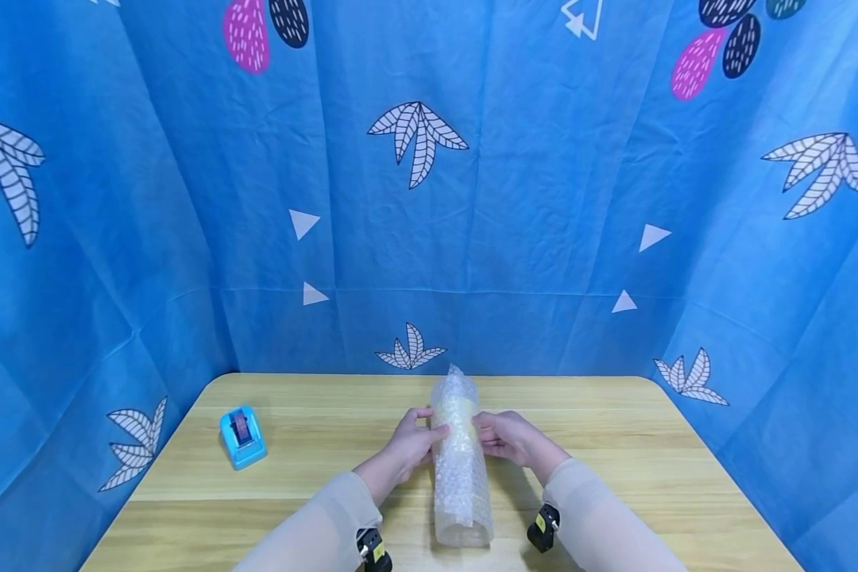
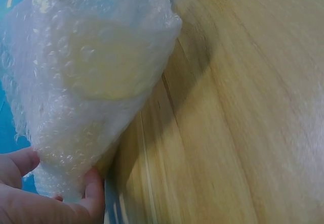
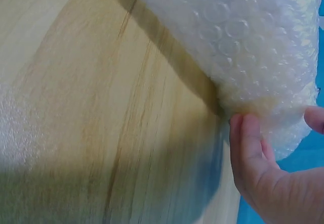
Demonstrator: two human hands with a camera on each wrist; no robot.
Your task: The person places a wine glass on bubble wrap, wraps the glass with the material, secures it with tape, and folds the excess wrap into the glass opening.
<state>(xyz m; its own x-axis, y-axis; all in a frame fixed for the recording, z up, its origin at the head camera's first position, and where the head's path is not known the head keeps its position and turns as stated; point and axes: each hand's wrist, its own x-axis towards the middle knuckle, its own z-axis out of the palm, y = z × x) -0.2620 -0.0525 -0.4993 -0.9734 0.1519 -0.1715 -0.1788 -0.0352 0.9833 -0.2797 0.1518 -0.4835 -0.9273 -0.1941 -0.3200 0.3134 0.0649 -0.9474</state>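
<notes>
A long roll of bubble wrap (image 1: 461, 477) lies lengthwise on the wooden table, its open end toward the person. Something pale yellow (image 2: 109, 64) shows through the layers, its kind hidden by the wrap. My left hand (image 1: 409, 443) grips the roll from the left, thumb on top and fingers at the side. From the right, my right hand (image 1: 509, 437) holds it at about the same height. In the right wrist view, the fingers (image 3: 248, 138) press low on the side of the bubble wrap, close over the table, with the thumb higher up.
At the table's left stands a light-blue tape dispenser (image 1: 244, 437) with a dark roll in it. The wooden table (image 1: 314, 397) has rounded far corners. A blue patterned curtain (image 1: 529, 199) hangs behind it and along both sides.
</notes>
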